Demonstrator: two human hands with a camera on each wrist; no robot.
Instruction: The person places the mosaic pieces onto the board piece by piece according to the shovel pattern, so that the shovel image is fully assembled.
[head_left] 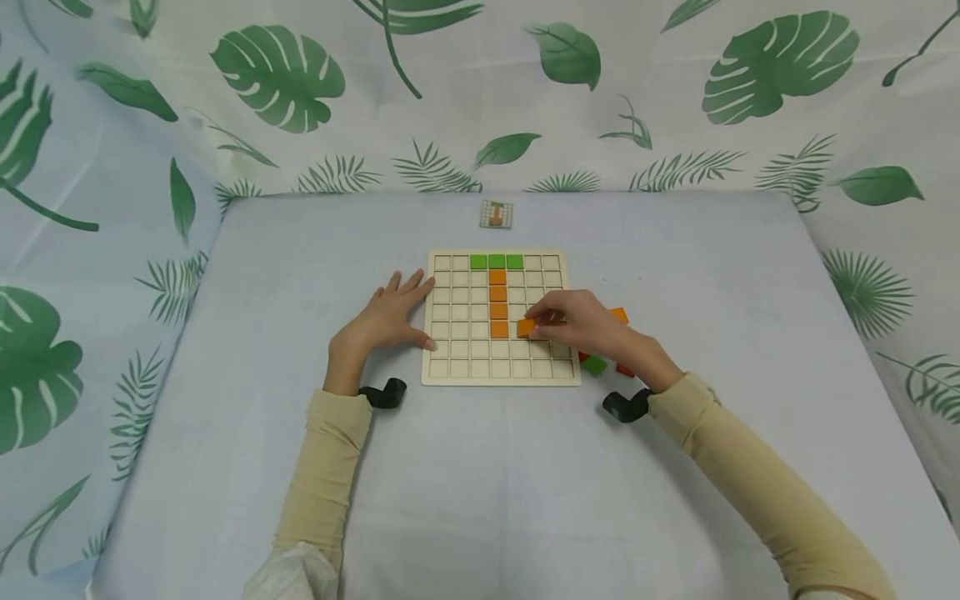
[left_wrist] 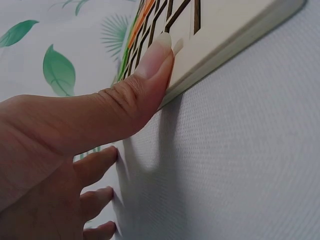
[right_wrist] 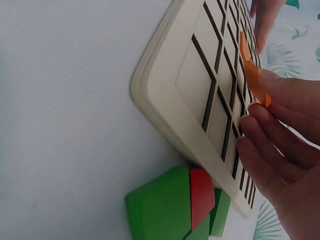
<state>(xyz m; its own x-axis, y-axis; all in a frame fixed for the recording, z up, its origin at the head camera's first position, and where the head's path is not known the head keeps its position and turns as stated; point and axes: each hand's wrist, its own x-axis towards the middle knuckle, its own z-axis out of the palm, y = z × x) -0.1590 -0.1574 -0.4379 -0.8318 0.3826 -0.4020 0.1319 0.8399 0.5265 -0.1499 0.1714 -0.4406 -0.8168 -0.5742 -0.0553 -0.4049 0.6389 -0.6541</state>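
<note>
A pale wooden grid board [head_left: 459, 367] lies on the table. Along its top row sit green tiles [head_left: 497, 262], and a column of orange tiles [head_left: 498, 294] runs down below the middle one. My right hand [head_left: 576, 320] pinches another orange tile [head_left: 525, 328] between thumb and fingers, just right of the column's lowest tile. In the right wrist view that held tile [right_wrist: 256, 82] is tilted close over the grid. My left hand [head_left: 384, 320] spreads its fingers at the board's left side, and its thumb [left_wrist: 150, 60] rests on the rim.
Loose tiles lie beside the board's right edge, partly under my right forearm: a green one [head_left: 595, 366], a red one [head_left: 625, 369] and an orange one [head_left: 618, 315]. Behind the board is a small card [head_left: 497, 214] with a patterned grid. A leaf-print cloth [head_left: 450, 100] hangs behind the table.
</note>
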